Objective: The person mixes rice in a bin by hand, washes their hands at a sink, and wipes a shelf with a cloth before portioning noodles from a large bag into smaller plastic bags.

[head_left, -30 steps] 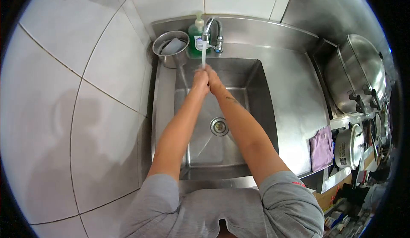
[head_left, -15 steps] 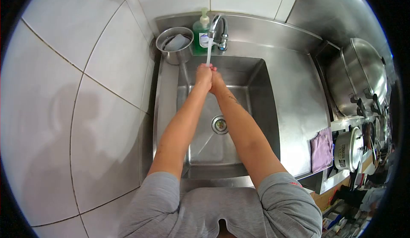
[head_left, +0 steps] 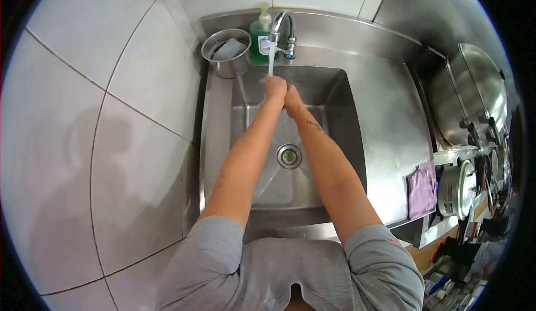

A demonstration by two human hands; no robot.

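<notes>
Water runs from the curved chrome faucet (head_left: pixel 290 26) in a white stream (head_left: pixel 272 60) onto my left hand (head_left: pixel 275 87). My right hand (head_left: pixel 292 100) is pressed against the left one's right side, a little nearer to me. Both are wet-looking and held over the back part of the steel sink (head_left: pixel 251 221). The left fingertips are smeared by motion, and the right fingers are hidden behind the hands. No object shows in either hand. Below the wrists lies the round drain (head_left: pixel 289 156), with small bits in it.
Behind the sink stand a green soap pump bottle (head_left: pixel 261 38) and a steel pot (head_left: pixel 224 68) holding a greyish-white block. A purple cloth (head_left: pixel 421 191) lies on the right counter (head_left: pixel 385 127). Large steel pots (head_left: pixel 469 96) stand farther right. A tiled wall (head_left: pixel 145 104) rises on the left.
Both hands have shifted slightly to the right, and the right has come a little toward me. The left now takes the stream more by itself. The camera view has moved slightly.
</notes>
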